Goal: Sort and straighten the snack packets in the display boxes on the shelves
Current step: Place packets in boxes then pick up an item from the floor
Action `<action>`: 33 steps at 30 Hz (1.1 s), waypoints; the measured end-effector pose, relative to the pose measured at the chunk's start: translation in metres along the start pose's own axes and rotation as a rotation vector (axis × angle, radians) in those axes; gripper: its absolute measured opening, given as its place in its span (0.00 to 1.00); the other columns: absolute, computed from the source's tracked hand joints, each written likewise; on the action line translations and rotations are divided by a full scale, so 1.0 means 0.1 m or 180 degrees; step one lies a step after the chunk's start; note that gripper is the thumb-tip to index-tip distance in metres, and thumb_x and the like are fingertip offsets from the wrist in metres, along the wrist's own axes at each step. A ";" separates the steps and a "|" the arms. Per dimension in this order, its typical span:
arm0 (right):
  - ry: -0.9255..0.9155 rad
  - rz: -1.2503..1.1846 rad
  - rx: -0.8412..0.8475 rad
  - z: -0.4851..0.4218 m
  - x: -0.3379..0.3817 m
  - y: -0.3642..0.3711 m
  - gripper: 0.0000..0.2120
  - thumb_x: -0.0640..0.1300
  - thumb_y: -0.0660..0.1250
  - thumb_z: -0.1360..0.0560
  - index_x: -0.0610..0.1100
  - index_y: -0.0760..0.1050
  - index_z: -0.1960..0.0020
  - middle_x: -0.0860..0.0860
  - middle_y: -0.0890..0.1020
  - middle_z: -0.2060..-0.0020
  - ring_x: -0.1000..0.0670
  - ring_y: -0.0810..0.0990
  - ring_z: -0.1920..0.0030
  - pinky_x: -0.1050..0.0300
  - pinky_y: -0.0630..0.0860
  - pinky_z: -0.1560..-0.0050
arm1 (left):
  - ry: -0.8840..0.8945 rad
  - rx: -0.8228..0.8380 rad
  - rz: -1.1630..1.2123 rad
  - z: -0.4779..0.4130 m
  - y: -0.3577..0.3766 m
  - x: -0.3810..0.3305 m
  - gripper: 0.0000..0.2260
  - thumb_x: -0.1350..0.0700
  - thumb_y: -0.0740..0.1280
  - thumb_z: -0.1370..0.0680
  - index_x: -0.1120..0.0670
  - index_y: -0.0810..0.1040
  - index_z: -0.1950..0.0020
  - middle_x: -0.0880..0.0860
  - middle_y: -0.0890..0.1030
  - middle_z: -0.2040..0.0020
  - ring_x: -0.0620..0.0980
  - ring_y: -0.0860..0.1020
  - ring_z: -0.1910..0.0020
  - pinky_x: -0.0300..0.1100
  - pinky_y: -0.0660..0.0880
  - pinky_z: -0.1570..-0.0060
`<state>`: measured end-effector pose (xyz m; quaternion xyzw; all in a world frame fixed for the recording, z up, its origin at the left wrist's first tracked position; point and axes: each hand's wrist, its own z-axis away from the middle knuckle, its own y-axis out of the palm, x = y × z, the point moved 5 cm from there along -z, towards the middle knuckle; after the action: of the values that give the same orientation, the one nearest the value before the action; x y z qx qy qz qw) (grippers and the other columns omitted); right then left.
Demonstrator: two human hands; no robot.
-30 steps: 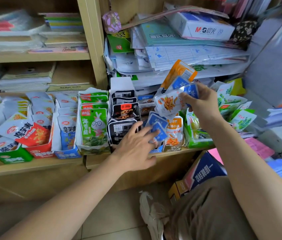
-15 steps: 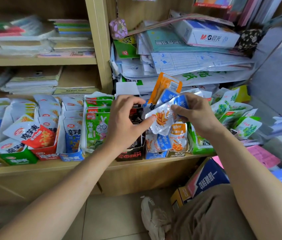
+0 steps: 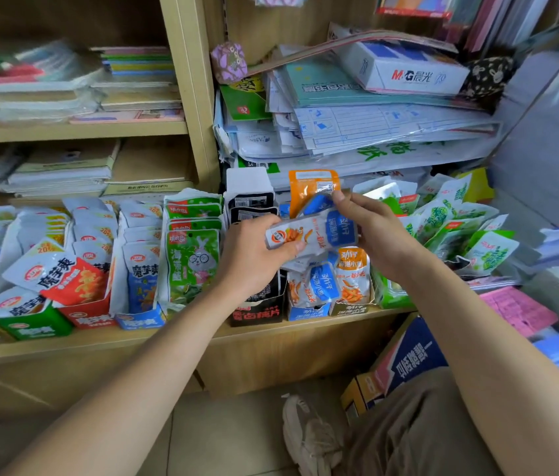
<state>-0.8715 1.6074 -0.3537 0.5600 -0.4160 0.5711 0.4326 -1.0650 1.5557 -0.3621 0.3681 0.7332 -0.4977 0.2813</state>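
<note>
You face a light wooden shelf (image 3: 271, 333) whose lower board carries a row of cardboard display boxes crammed with snack packets: a green box (image 3: 31, 329), a red box (image 3: 89, 316), and a black box (image 3: 257, 312) and a blue box (image 3: 307, 310) under your hands. Loose green packets (image 3: 460, 228) lie heaped at the right end. Above them sit piles of paper (image 3: 374, 132) and a white stationery carton (image 3: 408, 72); a pale tiled floor (image 3: 230, 438) and a shoe (image 3: 312, 438) show below.

Your left hand (image 3: 254, 259) grips the left end of a blue-and-white packet (image 3: 316, 233), thumb pressed on its front, the other fingers curled behind. Your right hand (image 3: 377, 231) pinches the same packet's right end, fingers bent close together over its top edge. The packet lies sideways in the air between both hands, just above the blue box. An orange packet (image 3: 309, 187) stands upright right behind your right fingertips; whether they grip it too cannot be told
</note>
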 end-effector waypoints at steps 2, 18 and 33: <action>0.0131 -0.0297 -0.0135 -0.04 -0.01 -0.05 0.18 0.51 0.72 0.25 0.39 0.81 0.42 0.43 0.85 0.46 0.43 0.84 0.46 0.45 0.77 0.42 | -0.0108 0.0089 0.0074 0.00 0.02 0.04 0.08 0.51 0.78 0.28 0.52 0.82 0.56 0.46 0.84 0.62 0.44 0.83 0.63 0.49 0.79 0.66; -0.0520 0.1967 0.0207 -0.12 -0.19 -0.29 0.12 0.42 0.78 0.29 0.44 0.82 0.47 0.51 0.84 0.58 0.63 0.79 0.64 0.64 0.77 0.60 | -0.0732 -0.0722 0.0267 -0.01 -0.11 0.16 0.08 0.55 0.76 0.25 0.54 0.84 0.48 0.46 0.85 0.56 0.41 0.83 0.59 0.38 0.76 0.63; -0.1166 0.1693 -0.0133 -0.26 -0.19 -0.19 0.31 0.42 0.75 0.25 0.54 0.69 0.25 0.51 0.75 0.35 0.51 0.78 0.43 0.61 0.81 0.50 | 0.0185 -0.0310 -0.1576 -0.41 0.12 -0.31 0.12 0.55 0.73 0.24 0.48 0.84 0.41 0.51 0.86 0.48 0.54 0.83 0.50 0.49 0.80 0.50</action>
<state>-0.8602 1.6369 -0.3732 0.5162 -0.6304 0.5451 0.1976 -1.0391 1.5889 -0.3304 0.1775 0.8320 -0.5047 0.1470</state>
